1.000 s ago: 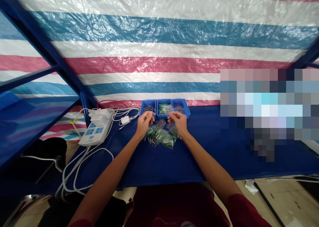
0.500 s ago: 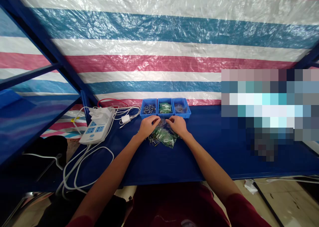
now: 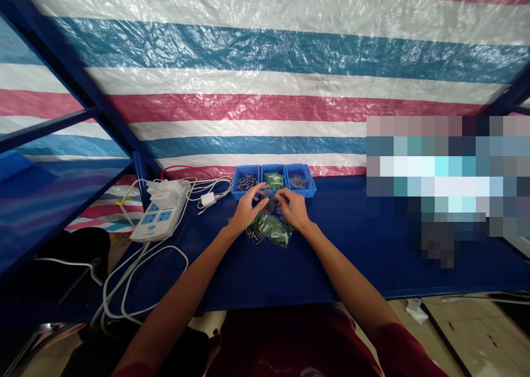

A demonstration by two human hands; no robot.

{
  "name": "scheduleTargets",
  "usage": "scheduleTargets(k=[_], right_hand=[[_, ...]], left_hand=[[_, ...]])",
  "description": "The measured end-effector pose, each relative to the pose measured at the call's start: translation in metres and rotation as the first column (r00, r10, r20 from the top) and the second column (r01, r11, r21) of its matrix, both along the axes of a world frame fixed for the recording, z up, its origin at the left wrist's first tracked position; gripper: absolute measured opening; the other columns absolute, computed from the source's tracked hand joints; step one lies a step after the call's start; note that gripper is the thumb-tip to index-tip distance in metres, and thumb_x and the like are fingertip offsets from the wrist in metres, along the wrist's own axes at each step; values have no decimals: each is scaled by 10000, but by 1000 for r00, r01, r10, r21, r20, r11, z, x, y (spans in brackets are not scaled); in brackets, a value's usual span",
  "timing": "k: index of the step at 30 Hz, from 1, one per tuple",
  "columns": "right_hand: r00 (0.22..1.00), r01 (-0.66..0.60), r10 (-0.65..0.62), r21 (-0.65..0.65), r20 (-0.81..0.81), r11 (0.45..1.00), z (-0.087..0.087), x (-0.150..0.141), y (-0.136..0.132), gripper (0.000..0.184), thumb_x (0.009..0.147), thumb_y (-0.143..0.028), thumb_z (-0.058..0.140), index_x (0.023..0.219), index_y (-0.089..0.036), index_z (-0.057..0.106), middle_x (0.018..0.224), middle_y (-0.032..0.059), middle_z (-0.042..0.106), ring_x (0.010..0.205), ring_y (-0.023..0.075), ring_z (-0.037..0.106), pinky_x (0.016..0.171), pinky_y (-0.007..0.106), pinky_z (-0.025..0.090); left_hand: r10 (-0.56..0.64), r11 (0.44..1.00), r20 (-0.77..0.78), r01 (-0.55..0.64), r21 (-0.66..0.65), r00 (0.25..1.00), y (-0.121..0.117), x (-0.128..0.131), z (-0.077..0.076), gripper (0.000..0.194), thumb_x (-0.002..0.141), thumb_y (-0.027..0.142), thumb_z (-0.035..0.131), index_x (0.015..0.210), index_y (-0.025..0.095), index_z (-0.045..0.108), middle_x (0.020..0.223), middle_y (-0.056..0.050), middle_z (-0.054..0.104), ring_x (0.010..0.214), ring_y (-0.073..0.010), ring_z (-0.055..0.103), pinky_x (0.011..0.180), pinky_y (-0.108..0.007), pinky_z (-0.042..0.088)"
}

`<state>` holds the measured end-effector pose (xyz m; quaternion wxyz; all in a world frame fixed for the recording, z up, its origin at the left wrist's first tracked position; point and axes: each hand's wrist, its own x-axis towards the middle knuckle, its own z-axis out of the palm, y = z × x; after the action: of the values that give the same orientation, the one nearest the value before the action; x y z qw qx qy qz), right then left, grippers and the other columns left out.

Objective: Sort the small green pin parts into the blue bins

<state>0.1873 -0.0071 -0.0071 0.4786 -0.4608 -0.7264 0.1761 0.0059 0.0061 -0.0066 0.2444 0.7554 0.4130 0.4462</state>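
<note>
My right hand [image 3: 293, 207] pinches a small clear plastic bag [image 3: 271, 196] in front of the blue bins. Facing it from the other side, my left hand [image 3: 247, 210] has its thumb and fingers spread apart, close to the bag's edge. Below both hands, a pile of green-tinted packets [image 3: 276, 231] lies on the blue table, and thin dark and silver pieces [image 3: 253, 235] are scattered at its left side. What the bag contains is too small to make out.
Behind my hands stand three joined blue bins: the left bin [image 3: 238, 193] holds thin metal pieces, the middle bin [image 3: 273, 168] green packets, the right bin [image 3: 312, 191] clear bags. A white power strip [image 3: 155, 222] and white cables [image 3: 136, 272] occupy the table's left. A pixelated area covers the right.
My left hand's fingers have spread, with its fingertips reaching slightly upward. My right hand has shifted a little left, and the clear bag between the hands shows more plainly.
</note>
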Motion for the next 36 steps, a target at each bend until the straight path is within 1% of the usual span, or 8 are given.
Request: scheduleTargets(k=[4,7,15,20,24,26,31,36], right_hand=[[986,-66,53,-76,-158,995,0,-2,-2,171,908,-313,465,839,-213,585,745,19,685,610,169,663,640,278,506],[970,-102,77,-99,-231,990,-1,-4,-2,181,907,-348,476,847,-210,576,766,24,690,628,176,680,616,277,525],[982,-151,160,95,-100,984,-4,-4,-5,209,907,-205,414,991,-214,605,887,44,674,657,154,646,670,294,533],[988,-150,139,199,68,968,-5,-3,-4,296,878,-139,436,1085,-225,629,1120,87,605,880,178,628,731,303,542],[987,-126,102,197,125,972,-9,-3,-2,255,912,-195,470,1102,-236,636,1126,87,593,877,170,617,707,284,541],[988,-113,86,208,132,972,-10,-3,0,218,928,-227,471,1050,-231,651,1113,85,599,842,162,617,705,281,535],[994,-89,70,237,87,967,-10,-2,1,214,949,-278,450,920,-206,649,1076,92,622,833,165,625,706,277,519],[1000,-6,6,166,0,986,-11,-2,1,222,947,-329,440,924,-202,621,927,72,671,783,174,632,708,281,516]], left_hand=[[-77,983,155,101,-153,985,2,-1,-3,287,814,397,628,961,153,664,888,-75,708,772,-194,674,763,-325,548],[-79,974,229,124,-188,970,1,-1,-1,240,763,371,664,853,149,656,805,-55,694,691,-175,662,713,-315,554],[-20,968,258,83,-236,966,-1,0,6,121,705,270,621,719,150,612,585,22,585,529,-110,551,566,-233,473],[-24,950,303,116,-290,953,-3,2,10,255,753,393,651,701,148,598,575,17,569,522,-107,528,555,-238,459],[-46,930,308,153,-334,950,-3,2,10,316,756,440,678,680,140,611,551,8,574,491,-102,513,531,-241,444],[-50,918,325,171,-358,944,-3,2,9,326,754,452,684,708,135,624,549,3,583,480,-104,514,522,-245,441],[-52,920,386,195,-340,921,-2,2,9,410,778,430,679,1073,158,598,591,22,607,482,-104,529,533,-242,452],[-111,962,268,171,-213,957,-2,1,8,349,799,467,641,952,153,647,794,-41,633,692,-145,602,639,-263,495]])
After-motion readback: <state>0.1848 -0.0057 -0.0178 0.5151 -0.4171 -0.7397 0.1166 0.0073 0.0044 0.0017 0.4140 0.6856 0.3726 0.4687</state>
